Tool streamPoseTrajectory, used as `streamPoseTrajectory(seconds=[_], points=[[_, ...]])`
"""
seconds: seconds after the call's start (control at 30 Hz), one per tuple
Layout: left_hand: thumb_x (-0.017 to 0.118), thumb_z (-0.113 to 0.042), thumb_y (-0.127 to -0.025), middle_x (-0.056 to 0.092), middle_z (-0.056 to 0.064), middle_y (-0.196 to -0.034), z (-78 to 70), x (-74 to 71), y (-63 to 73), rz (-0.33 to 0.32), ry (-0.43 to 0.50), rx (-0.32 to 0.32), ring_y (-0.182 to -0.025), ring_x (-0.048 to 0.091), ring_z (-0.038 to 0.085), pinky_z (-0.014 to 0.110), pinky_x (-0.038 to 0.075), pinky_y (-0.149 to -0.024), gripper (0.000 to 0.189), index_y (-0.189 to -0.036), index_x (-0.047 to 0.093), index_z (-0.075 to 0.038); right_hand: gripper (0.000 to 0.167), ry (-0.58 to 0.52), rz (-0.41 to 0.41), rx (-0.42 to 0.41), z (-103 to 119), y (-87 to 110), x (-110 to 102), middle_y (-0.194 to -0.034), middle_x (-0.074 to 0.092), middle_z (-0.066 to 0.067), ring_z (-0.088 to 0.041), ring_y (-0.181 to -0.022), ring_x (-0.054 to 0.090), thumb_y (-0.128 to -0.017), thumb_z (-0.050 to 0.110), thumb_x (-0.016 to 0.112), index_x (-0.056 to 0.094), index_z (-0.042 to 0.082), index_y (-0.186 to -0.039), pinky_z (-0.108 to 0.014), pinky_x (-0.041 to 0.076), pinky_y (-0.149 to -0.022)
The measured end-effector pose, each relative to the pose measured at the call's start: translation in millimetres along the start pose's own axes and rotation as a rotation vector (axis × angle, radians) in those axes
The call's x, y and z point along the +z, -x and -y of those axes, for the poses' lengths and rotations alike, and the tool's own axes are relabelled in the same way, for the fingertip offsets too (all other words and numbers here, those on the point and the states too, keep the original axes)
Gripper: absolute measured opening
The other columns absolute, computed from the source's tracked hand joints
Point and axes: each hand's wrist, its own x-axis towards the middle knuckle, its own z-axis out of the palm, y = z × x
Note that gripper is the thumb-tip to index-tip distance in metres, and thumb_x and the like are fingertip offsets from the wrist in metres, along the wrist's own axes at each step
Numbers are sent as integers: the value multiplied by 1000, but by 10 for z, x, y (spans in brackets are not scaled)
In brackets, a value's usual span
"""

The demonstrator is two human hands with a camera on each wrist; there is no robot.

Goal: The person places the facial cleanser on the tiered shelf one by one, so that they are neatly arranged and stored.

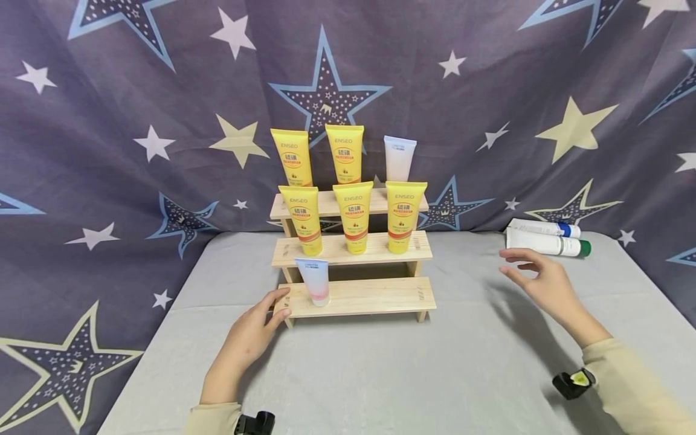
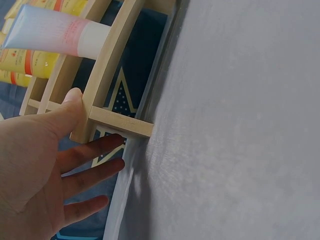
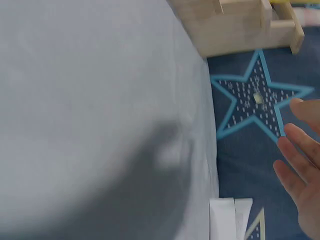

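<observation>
A three-step wooden stand point(image 1: 375, 296) stands on the cloth-covered table. My left hand point(image 1: 252, 332) pinches the left end of its lowest step; in the left wrist view the thumb point(image 2: 72, 100) lies against the board and other fingers spread loosely beside the leg. A small blue-and-pink tube point(image 1: 314, 281) stands on that step, close to this hand. My right hand point(image 1: 541, 284) holds nothing, fingers loosely bent, above the table just in front of a white tube with a green cap point(image 1: 544, 243). Behind that lies a white tube with a blue cap point(image 1: 538, 227).
Three yellow tubes point(image 1: 353, 217) stand on the middle step. On the top step are two more yellow tubes point(image 1: 345, 154) and a pale blue-and-white tube point(image 1: 399, 158). A star-patterned curtain point(image 1: 380, 54) hangs behind the grey tabletop point(image 1: 391, 374).
</observation>
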Motion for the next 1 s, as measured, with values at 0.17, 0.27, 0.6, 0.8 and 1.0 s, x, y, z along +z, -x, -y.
streamPoseTrajectory(seconds=[0.17, 0.27, 0.6, 0.8, 1.0], points=[[52, -36, -104, 46, 16, -149, 2, -6, -3, 4, 0, -10, -132, 46, 43, 63, 36, -104, 49, -150, 43, -21, 30, 20, -6, 4, -124, -79, -110, -104, 70, -17, 13, -94, 56, -85, 1, 76, 70, -1, -114, -6, 43, -84], [52, -37, -104, 46, 16, -149, 6, 4, -11, 3, 2, -9, -132, 46, 43, 63, 37, -104, 49, -150, 43, -21, 30, 48, 0, 12, -221, -127, -177, -102, 70, -17, 16, -94, 54, -84, 1, 77, 70, -2, -113, -5, 42, -83], [52, -39, -103, 46, 15, -150, 35, 20, -14, 5, 7, -14, -133, 45, 41, 62, 36, -105, 50, -150, 43, -22, 30, 91, -9, 43, -565, -321, -344, -100, 66, 21, 22, -97, 47, -82, 0, 79, 71, 1, -112, -8, 38, -83], [53, -38, -103, 48, 16, -147, 39, 24, -13, 7, 8, -14, -132, 46, 42, 62, 37, -104, 50, -150, 43, -22, 33, 144, 1, 84, -755, -369, -369, -106, 70, -12, 23, -94, 43, -82, 0, 79, 70, 0, -114, -13, 35, -81], [52, -38, -103, 48, 17, -147, 31, 19, -14, 8, 12, -20, -132, 47, 42, 63, 37, -104, 50, -150, 42, -22, 36, 183, -9, 123, -909, -421, -377, -113, 64, -25, 0, -95, 50, -82, 0, 78, 68, -2, -116, -25, 36, -80]])
